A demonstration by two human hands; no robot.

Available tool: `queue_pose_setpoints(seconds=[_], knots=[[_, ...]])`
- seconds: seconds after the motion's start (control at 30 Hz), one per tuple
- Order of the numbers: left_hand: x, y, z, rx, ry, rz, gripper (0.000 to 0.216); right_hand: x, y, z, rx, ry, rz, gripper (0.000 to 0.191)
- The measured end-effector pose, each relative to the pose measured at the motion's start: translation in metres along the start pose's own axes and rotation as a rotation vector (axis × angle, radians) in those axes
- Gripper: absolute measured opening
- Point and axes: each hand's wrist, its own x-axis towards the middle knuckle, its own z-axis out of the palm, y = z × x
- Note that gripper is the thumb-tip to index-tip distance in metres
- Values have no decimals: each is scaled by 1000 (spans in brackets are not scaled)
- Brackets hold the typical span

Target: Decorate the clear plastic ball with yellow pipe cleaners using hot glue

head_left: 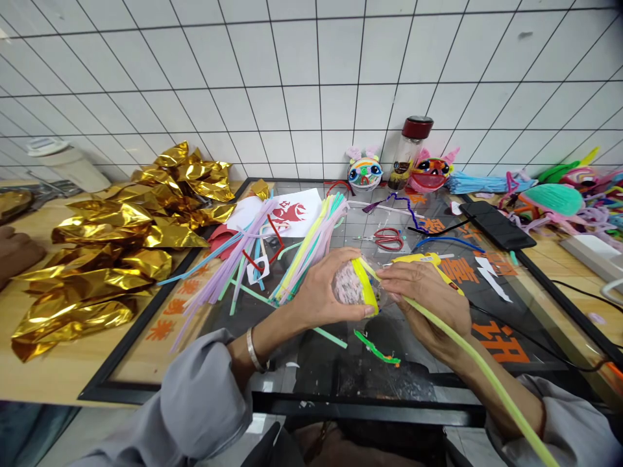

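My left hand [318,288] is wrapped round a clear, rounded plastic piece [348,284] with pinkish-white mottling. A bright yellow band of pipe cleaner [368,285] runs across it. From the right, my right hand [431,301] pinches a pale yellow pipe cleaner [479,363], whose long tail passes over my right forearm toward the bottom edge. Its near end meets the plastic piece at my fingertips. Just behind my right hand lies a yellow glue gun [418,259]. A short green twisted strip [377,348] rests on the glass below my hands.
Bundled pipe cleaners [311,250] and crumpled gold foil [121,240] lie to the left. Red-handled scissors [388,239], a bottle [409,152] and decorated animal-faced balls [365,174] are farther back. A phone [497,225] sits right, and another person's hand [17,254] shows far left.
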Motion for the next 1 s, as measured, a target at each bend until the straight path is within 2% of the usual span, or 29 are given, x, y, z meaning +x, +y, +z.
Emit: queue_pose_setpoints(seconds=[0.37,1.0], knots=[[0,2,0,1,-12,-24,73,-4,0,2,-21,-36,-50,14],[-2,1,-1,78,-30,83,78,-6,-3,4,-29,-37,-72,13]])
